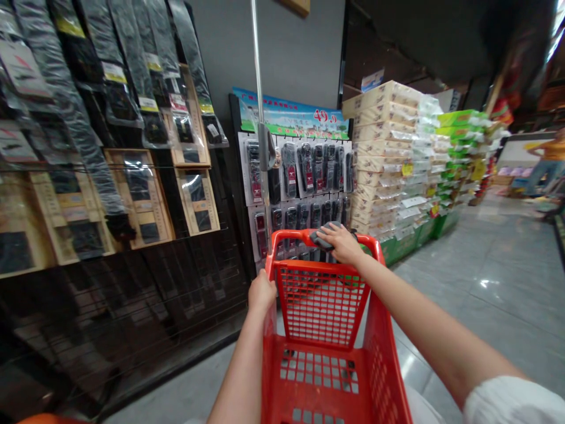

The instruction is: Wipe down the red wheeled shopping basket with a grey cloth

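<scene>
A red plastic shopping cart [318, 388] stands in front of me, its basket bare inside with grid-like walls. My left hand [262, 292] is closed around the cart's left side rim, just below the handle corner. Across the cart's red handle bar [293, 235] lies my right hand [342, 242], its fingers bent over a dark grey cloth [324, 237] pressed against the bar. The cloth is partly hidden under the fingers. Beside the handle's left end rises a thin metal pole [258, 65]; its lower attachment is hard to make out.
Wrapped belts [154, 70] and boxed sets [141, 197] hang on the left wall rack. Ahead is a display of packaged belts [309, 171] under a price banner [291, 115]. Stacked cartons [384, 159] line the right side, along a tiled aisle [494, 253]. A person [551, 159] stands far right.
</scene>
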`<action>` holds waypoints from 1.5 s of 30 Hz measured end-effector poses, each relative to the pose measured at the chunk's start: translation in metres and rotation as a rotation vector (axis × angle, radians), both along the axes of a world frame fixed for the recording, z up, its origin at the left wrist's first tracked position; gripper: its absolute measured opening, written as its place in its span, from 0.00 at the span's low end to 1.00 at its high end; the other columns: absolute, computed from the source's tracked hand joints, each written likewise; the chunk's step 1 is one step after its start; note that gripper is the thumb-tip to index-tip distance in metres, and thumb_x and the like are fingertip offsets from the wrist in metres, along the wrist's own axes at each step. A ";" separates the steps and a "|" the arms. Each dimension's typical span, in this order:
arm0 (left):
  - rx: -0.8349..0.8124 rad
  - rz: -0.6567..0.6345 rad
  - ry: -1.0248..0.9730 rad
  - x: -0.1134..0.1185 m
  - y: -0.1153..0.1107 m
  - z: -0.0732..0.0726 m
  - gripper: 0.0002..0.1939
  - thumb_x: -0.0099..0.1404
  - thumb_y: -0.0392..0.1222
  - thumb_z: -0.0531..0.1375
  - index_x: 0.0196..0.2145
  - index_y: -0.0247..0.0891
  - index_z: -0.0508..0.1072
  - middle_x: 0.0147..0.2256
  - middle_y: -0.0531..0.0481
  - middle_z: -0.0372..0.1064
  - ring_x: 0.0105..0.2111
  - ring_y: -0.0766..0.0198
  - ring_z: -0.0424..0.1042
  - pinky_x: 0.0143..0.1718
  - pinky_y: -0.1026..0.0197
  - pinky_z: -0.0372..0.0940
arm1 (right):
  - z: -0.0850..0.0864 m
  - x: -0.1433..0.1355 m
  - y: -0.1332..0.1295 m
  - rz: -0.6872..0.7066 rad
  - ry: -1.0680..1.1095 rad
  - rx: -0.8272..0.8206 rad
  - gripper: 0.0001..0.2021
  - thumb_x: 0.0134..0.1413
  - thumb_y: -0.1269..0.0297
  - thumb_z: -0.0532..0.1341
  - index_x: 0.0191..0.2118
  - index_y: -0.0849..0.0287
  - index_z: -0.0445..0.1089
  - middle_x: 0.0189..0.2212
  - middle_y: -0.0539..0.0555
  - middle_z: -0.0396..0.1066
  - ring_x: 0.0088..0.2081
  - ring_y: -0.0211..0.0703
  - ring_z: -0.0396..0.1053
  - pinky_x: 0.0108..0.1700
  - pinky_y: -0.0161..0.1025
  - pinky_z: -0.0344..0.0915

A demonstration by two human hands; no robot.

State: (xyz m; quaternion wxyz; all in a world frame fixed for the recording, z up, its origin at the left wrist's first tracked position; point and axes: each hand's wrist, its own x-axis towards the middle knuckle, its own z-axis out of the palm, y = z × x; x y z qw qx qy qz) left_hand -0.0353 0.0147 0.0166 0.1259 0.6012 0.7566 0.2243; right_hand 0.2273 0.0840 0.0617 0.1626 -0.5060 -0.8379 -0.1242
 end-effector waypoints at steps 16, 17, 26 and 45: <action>0.002 0.024 0.038 -0.005 0.000 0.005 0.12 0.66 0.34 0.51 0.46 0.34 0.68 0.45 0.35 0.76 0.48 0.50 0.75 0.39 0.61 0.65 | 0.014 0.078 0.003 0.096 -0.246 -0.040 0.23 0.60 0.74 0.54 0.58 0.46 0.68 0.65 0.49 0.58 0.67 0.48 0.52 0.66 0.53 0.48; 0.008 0.029 0.034 -0.005 0.000 0.005 0.12 0.66 0.34 0.52 0.45 0.35 0.68 0.45 0.36 0.76 0.48 0.50 0.75 0.39 0.61 0.65 | 0.012 0.083 0.002 0.065 -0.252 -0.036 0.22 0.61 0.74 0.54 0.56 0.46 0.70 0.65 0.48 0.58 0.67 0.48 0.52 0.65 0.54 0.48; 0.027 0.036 0.005 -0.011 0.012 -0.006 0.10 0.64 0.35 0.53 0.43 0.37 0.70 0.42 0.37 0.77 0.45 0.49 0.76 0.36 0.60 0.66 | 0.008 0.102 -0.029 -0.044 -0.317 -0.076 0.17 0.59 0.73 0.53 0.48 0.54 0.75 0.61 0.54 0.65 0.65 0.57 0.54 0.62 0.58 0.53; 0.021 -0.022 0.020 -0.010 0.010 -0.003 0.14 0.64 0.37 0.53 0.48 0.37 0.67 0.46 0.37 0.76 0.47 0.49 0.75 0.38 0.60 0.66 | -0.001 0.087 -0.062 -0.292 -0.026 -0.082 0.23 0.49 0.71 0.59 0.53 0.55 0.72 0.60 0.53 0.66 0.60 0.54 0.59 0.59 0.48 0.58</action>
